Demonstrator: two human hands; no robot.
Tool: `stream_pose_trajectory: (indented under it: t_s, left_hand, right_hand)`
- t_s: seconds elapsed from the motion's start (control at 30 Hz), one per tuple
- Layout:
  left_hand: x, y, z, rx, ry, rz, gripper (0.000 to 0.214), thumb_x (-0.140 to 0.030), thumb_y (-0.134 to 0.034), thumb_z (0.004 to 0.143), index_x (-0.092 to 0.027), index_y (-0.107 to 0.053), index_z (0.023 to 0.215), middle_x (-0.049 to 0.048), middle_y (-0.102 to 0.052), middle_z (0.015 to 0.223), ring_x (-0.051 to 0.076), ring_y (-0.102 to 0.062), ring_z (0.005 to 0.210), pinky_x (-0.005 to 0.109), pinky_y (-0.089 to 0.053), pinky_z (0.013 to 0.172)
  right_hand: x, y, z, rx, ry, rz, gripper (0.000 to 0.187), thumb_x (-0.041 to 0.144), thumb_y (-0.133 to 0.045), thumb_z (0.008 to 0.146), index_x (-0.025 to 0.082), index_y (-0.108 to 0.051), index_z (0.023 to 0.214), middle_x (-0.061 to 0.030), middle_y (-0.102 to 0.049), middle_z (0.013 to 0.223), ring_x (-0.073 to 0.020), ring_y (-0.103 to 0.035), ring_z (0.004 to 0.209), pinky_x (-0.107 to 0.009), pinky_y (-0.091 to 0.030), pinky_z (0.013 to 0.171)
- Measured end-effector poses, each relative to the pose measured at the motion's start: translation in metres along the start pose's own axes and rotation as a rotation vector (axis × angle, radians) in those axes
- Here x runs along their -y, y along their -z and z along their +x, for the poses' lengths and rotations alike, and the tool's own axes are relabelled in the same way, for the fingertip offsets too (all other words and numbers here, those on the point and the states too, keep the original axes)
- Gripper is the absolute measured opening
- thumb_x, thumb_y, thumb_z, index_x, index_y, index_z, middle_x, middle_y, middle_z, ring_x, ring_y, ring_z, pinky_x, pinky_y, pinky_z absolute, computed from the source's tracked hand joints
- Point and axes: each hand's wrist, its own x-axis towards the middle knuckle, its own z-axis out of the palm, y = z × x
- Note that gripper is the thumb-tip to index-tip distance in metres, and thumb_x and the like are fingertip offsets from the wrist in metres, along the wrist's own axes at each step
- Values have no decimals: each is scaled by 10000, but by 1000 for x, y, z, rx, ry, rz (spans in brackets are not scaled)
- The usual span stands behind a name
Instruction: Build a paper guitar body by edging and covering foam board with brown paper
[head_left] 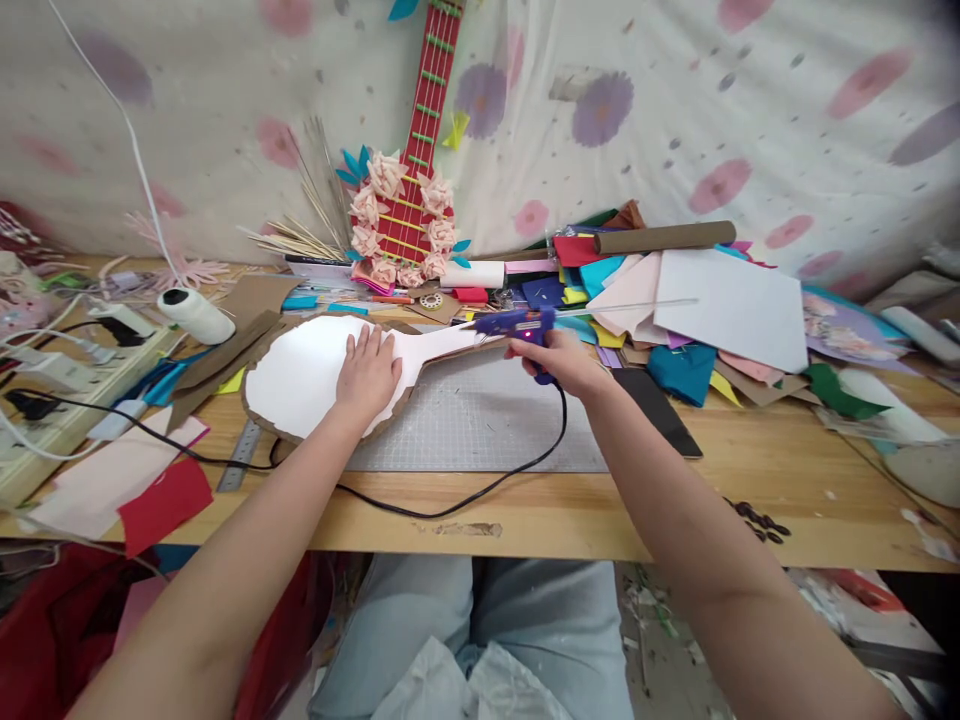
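A guitar-shaped cardboard cutout [300, 375] with a white paper face lies on the wooden table, its neck pointing right over a grey cutting mat [480, 420]. My left hand [367, 372] lies flat on the white body, fingers spread, pressing it down. My right hand [559, 362] is closed round the grip of a blue hot glue gun [517, 323]. The gun's nozzle points left and touches the neck of the cutout. Its black cord [465, 495] loops across the mat toward the left.
A finished red paper guitar with pink flowers [409, 215] leans on the wall behind. Coloured paper and felt scraps [675, 310] pile at the right with a cardboard tube [664, 236]. A thread spool [196, 315], power strip [52, 400], ruler [240, 455] and red felt [165, 505] sit left.
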Motion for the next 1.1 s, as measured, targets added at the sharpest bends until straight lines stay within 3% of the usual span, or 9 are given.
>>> stream_pose_trajectory:
  t_s: [0.07, 0.2, 0.43, 0.6, 1.1]
  left_hand:
    - [1, -1, 1, 2, 1, 9, 503, -284, -320, 894, -48, -440, 1321, 188, -354, 1440, 299, -241, 1374, 475, -172, 1130]
    - [2, -3, 2, 0, -9, 30, 498, -293, -317, 904, -52, -444, 1322, 185, -365, 1434, 310, -252, 1368, 480, -184, 1124]
    - [0, 0, 2, 16, -12, 41, 499, -290, -327, 907, -41, -438, 1326, 188, -365, 1433, 315, -249, 1368, 468, -189, 1125]
    - [0, 0, 2, 15, -9, 42, 501, -289, -329, 907, -44, -434, 1330, 184, -360, 1437, 317, -253, 1365, 467, -195, 1124]
    - [-1, 1, 1, 13, 0, -7, 501, -278, -329, 895, -38, -441, 1321, 187, -362, 1435, 305, -240, 1374, 479, -186, 1125]
  right_hand:
    - [19, -14, -1, 140, -11, -49, 459, 586, -596, 709, 132, -619, 774, -5, -541, 566, -72, -425, 472, -210, -321, 427]
    - [42, -37, 11, 288, -25, -229, 442, 584, -623, 691, 146, -599, 736, -6, -564, 580, -63, -424, 455, -201, -314, 409]
    - [53, -47, 37, 439, -29, -537, 487, 624, -583, 714, 137, -601, 712, -14, -569, 580, -60, -436, 460, -193, -318, 428]
    - [55, -49, 40, 469, -29, -577, 482, 624, -589, 709, 144, -611, 752, -34, -617, 676, -67, -466, 487, -196, -344, 445]
    - [50, -48, 45, 462, -36, -614, 486, 634, -577, 710, 148, -584, 691, -26, -586, 645, -75, -475, 491, -204, -353, 439]
